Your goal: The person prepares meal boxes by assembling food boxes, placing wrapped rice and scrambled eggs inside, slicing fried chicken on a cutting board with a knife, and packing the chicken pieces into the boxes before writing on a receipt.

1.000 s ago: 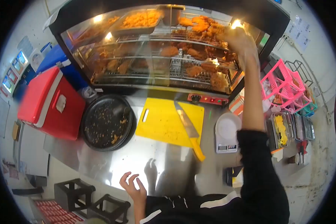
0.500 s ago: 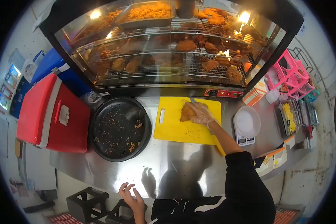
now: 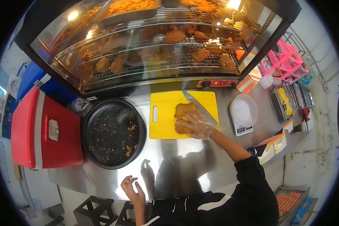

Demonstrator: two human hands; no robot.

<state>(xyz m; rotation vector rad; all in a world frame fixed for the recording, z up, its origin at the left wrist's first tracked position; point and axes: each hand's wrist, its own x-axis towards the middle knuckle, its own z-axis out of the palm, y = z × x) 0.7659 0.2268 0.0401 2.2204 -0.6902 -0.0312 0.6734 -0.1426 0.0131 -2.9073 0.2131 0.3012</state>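
Note:
My right hand (image 3: 195,125), in a clear plastic glove, lies with spread fingers over the lower part of the browned fried pieces (image 3: 185,109) on the yellow cutting board (image 3: 162,130). One piece shows above my fingers, another at their tips. A knife (image 3: 201,108) lies diagonally on the board, its blade beside my hand; its handle is hidden. My left hand (image 3: 133,189) is bare, raised near the counter's front edge, fingers loosely curled and apart, holding nothing.
A round black tray (image 3: 109,150) with crumbs and a red cooler (image 3: 60,132) stand left. Behind is a lit glass food warmer (image 3: 120,86). To the right are a scale (image 3: 244,130) with a white bowl (image 3: 245,109), pink baskets (image 3: 284,62) and a container of yellow pieces (image 3: 284,100).
The view has shifted. My right hand has moved down the board, and the fried food now shows as separate pieces. More of the knife blade is visible. My left hand remains raised.

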